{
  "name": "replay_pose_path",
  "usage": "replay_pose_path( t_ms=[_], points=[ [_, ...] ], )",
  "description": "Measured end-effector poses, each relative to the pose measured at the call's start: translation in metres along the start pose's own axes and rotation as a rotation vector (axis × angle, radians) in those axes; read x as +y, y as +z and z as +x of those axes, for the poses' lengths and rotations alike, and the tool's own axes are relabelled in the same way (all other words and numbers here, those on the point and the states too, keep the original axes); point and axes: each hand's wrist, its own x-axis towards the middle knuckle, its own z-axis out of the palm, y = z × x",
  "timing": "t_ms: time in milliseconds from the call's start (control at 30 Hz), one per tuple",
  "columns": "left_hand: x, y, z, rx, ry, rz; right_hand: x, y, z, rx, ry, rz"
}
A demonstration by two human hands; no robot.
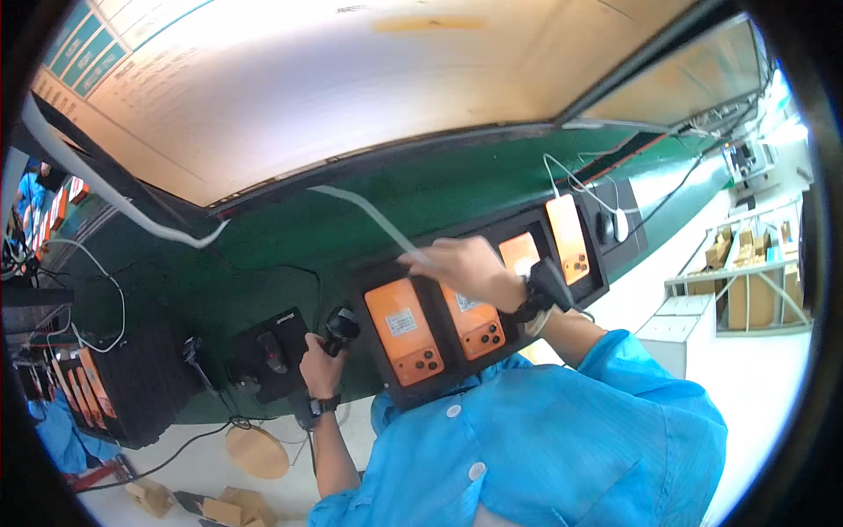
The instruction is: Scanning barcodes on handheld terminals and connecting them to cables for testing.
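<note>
My left hand [321, 367] is wrapped round a black handheld scanner [342, 327], just left of a black tray [384, 379]. Orange phones lie back up in the tray's slots. The leftmost phone [416, 353] carries a white label, and so does the phone beside it [481, 331], partly under my right hand. My right hand [471, 269] hovers over the tray, fingers pinched on the end of a long whitish strip [373, 214] that reaches up and left. A black device [550, 283] is strapped at my right wrist.
A rightmost orange phone [566, 230] has a white cable plugged in. Near it lie a black mouse [606, 228] and a white mouse [622, 225]. Left of my left hand, a dark device [273, 353] rests on a black pad [292, 323]. Stacked black trays [145, 386] stand farther left.
</note>
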Motion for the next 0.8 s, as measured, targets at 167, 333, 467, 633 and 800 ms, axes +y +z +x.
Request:
replay_pose_path(
  t_ms=[167, 333, 467, 633, 800],
  points=[
    [-0.017, -0.014, -0.042, 0.057, 0.154, -0.515, -0.037, 0.02, -0.02, -0.179, 0.157, 0.048],
    [0.025, -0.061, -0.096, -0.19, 0.059, -0.88, -0.039, 0.024, -0.023, -0.177, 0.178, 0.072],
    [0.052, -0.084, -0.115, -0.417, 0.08, -0.824, -0.043, 0.021, -0.023, -0.206, 0.219, 0.076],
    [0.091, -0.09, -0.117, -0.603, 0.001, -0.93, -0.045, 0.023, -0.024, -0.172, 0.188, 0.066],
    [0.116, -0.087, -0.117, -0.657, -0.073, -0.998, -0.046, 0.023, -0.026, -0.155, 0.21, 0.059]
  ],
)
